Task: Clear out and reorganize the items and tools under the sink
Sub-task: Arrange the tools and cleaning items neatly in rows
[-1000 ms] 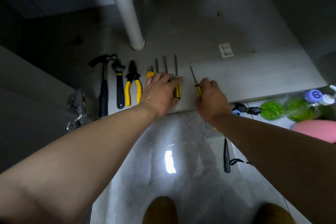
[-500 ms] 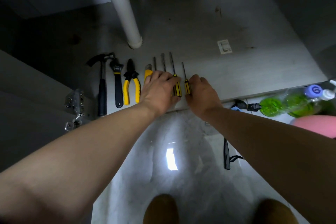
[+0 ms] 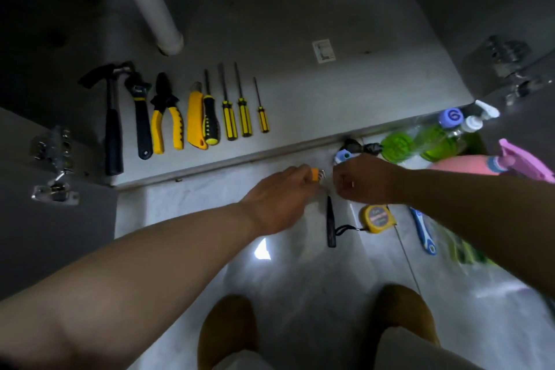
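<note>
Our left hand [image 3: 282, 194] pinches a small orange tool [image 3: 315, 174] at its fingertips, with bits of metal sticking out of its right end. What kind of tool it is we cannot tell. Our right hand [image 3: 365, 180] hovers just beside that metal end with its fingers curled in; whether they grip anything is hidden. Both hands hang over the tiled floor [image 3: 186, 204], just in front of the front edge of the cabinet floor [image 3: 360, 93].

Along the left of that edge lies a sorted row: hammer [image 3: 112, 126], wrench [image 3: 141, 120], pliers [image 3: 166, 123], utility knife [image 3: 195, 120] and four screwdrivers [image 3: 229, 120]. We judge this the put-back step — the orange tool goes next. The move calls for lifting it over the edge and laying it right of the smallest screwdriver [image 3: 263, 121], parallel with the row. A tape measure [image 3: 377, 218] and a black tool [image 3: 330, 225] wait on the tiles.
</note>
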{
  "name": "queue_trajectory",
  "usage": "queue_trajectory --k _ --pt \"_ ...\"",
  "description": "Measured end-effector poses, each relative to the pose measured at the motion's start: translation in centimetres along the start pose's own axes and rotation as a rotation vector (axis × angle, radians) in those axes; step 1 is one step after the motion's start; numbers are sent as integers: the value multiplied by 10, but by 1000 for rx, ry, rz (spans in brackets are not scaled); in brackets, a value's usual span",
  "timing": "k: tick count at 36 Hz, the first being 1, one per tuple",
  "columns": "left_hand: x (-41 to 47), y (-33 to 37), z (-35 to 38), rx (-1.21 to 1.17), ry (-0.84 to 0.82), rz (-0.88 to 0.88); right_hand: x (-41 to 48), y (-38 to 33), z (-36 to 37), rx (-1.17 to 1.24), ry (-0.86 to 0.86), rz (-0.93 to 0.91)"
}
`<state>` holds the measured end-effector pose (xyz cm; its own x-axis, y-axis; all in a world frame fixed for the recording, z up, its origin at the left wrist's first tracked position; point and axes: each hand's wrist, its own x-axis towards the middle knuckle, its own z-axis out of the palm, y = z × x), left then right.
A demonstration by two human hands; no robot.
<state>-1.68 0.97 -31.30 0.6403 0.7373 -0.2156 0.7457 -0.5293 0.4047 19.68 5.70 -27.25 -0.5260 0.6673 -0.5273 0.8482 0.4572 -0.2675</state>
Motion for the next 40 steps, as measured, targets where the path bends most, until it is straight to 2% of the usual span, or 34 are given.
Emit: queue_trajectory --k 4,8,14,17,23,27,30,32,35,38,40 --pt "15 -5 28 -119 -170 -158 -7 1 46 63 -73 139" --pt "32 -10 43 -54 -218 -233 -12 -6 87 101 -80 252" --pt "58 -5 52 81 -48 -318 -11 -23 129 298 -61 465" --pt "61 -5 54 71 -32 -345 -6 -29 136 276 -32 472" --pt "52 -14 53 -101 -61 -420 -6 -26 135 315 -71 442" --pt "41 -18 52 -228 -82 -471 -11 -23 131 306 -106 420" --pt "28 -18 46 -424 -110 -514 -14 -20 119 349 -188 414" --pt "19 -18 36 -648 -114 -551 -13 -16 103 448 -269 389" --pt "5 -18 9 -965 -131 -597 -12 -9 74 729 -343 345" --pt "-7 -19 -26 -1156 -205 -536 -16 -8 45 885 -243 283" --pt "-10 -20 -51 -1212 -193 -498 -17 -11 27 922 -134 256"
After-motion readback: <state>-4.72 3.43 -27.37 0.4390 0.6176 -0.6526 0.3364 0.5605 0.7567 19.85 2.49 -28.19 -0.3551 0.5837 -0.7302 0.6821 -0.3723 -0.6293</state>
